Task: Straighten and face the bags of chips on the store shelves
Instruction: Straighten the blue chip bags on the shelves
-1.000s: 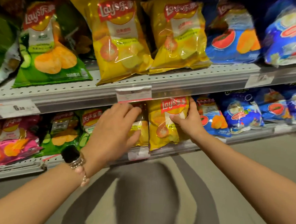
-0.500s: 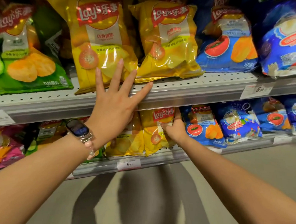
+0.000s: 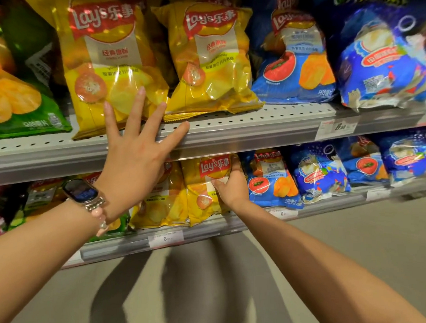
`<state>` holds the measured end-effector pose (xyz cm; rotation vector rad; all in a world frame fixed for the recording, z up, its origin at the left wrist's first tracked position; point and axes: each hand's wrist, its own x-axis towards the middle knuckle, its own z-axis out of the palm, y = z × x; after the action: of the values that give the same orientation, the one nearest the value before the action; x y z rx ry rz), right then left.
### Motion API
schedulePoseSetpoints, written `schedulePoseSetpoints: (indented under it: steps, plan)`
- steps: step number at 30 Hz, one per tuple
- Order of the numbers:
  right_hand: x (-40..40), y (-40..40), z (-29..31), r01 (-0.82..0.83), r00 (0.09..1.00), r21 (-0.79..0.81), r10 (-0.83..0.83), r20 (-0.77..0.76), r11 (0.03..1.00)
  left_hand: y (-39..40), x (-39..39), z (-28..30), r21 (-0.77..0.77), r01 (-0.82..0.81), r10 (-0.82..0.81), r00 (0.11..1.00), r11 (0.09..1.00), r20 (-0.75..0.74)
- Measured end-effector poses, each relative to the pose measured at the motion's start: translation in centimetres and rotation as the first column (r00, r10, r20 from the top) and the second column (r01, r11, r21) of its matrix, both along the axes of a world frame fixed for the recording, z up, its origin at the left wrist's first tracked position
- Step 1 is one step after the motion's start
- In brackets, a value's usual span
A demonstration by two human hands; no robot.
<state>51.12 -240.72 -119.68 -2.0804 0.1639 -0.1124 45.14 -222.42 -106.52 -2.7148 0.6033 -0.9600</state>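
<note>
Over upper shelf edge (image 3: pixel 233 135), left hand (image 3: pixel 133 154) spreads open.

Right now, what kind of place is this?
Most likely a shop's snack aisle. Metal shelves hold rows of yellow chip bags and blue chip bags, and price tags are clipped along the shelf edges.
</note>
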Motion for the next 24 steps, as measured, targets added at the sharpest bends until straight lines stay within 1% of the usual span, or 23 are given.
schedulePoseSetpoints:
  steps: [8, 11, 14, 16, 20, 21, 23, 24]
  plan:
    - [0.6, -0.2, -0.7, 0.013, 1.000, 0.020, -0.013, -0.006, 1.000, -0.1, 0.3, -1.0, -0.051, 0.030, -0.029, 0.999, 0.998, 0.021]
    - [0.9, -0.2, -1.2, 0.016, 1.000, 0.051, -0.017, 0.007, 0.999, -0.4, 0.5, -1.3, -0.082, 0.042, -0.040, 0.999, 0.996, 0.025]
    - [1.0, -0.3, -0.9, 0.021, 1.000, 0.000, -0.021, -0.014, 1.000, -0.5, 0.7, -1.3, -0.123, 0.031, -0.032, 0.999, 0.992, -0.006]
    - [0.9, 0.0, -0.3, 0.032, 0.999, -0.032, -0.033, -0.043, 0.999, -0.4, 0.4, -1.1, -0.117, 0.017, -0.017, 1.000, 0.993, -0.006]
    - [0.6, 0.8, 0.7, 0.069, 0.993, -0.043, -0.073, -0.095, 0.997, -1.6, 0.0, -0.4, -0.121, -0.019, 0.018, 1.000, 0.992, -0.006]
    - [0.6, 0.7, 0.7, 0.070, 0.992, -0.041, -0.074, -0.100, 0.997, -2.1, -0.2, -0.3, -0.136, -0.027, 0.028, 1.000, 0.990, 0.000]
    - [0.5, 0.7, 0.9, 0.082, 0.992, -0.042, -0.086, -0.088, 0.996, -2.9, -0.1, -0.4, -0.169, 0.023, -0.012, 0.998, 0.985, 0.064]
    - [0.5, 0.5, 0.7, 0.086, 0.993, -0.040, -0.089, -0.079, 0.995, -3.5, 0.1, -0.8, -0.162, 0.053, -0.040, 0.995, 0.985, 0.087]
